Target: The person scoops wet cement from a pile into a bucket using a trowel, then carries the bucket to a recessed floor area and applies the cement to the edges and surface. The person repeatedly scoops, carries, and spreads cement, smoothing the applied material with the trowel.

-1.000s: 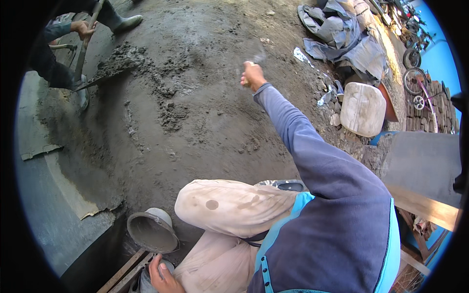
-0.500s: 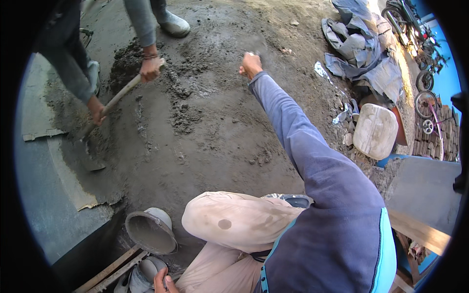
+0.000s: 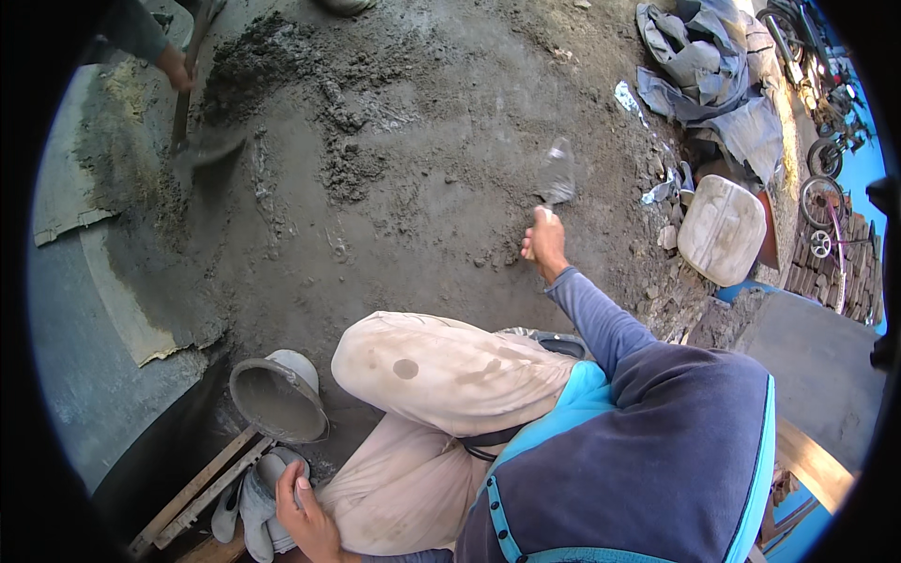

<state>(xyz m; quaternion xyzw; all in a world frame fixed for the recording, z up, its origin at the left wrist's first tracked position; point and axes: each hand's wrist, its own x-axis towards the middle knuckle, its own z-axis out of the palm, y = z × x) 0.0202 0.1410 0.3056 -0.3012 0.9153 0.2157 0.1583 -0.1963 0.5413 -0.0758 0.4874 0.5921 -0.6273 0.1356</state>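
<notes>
Gripping a trowel (image 3: 558, 176) by its handle, the person's right hand (image 3: 544, 246) is at two o'clock from the middle of the view, its fingers curled together around the handle. The grey blade points toward one o'clock, over rough, wet grey ground (image 3: 422, 225); whether it touches the surface is hard to tell. The left hand (image 3: 308, 521) is at seven o'clock, beside the light, stained trousers (image 3: 450, 361), with its fingers loosely bent, the thumb a little apart and nothing seen in its grasp. Just beside its fingertips are some grey things (image 3: 261, 507) too unclear to name. At eight o'clock a bucket (image 3: 246, 380) leans over with its mouth showing, near two wooden strips (image 3: 202, 490). At ten o'clock a co-worker's hand (image 3: 175, 68) grips the handle of a shovel (image 3: 211, 153), whose blade is blurred. Crumpled grey cloth (image 3: 699, 70) lies toward two o'clock, and a pale, round-cornered container (image 3: 723, 230) sits between two and three, with a bicycle (image 3: 822, 211) beyond it.
</notes>
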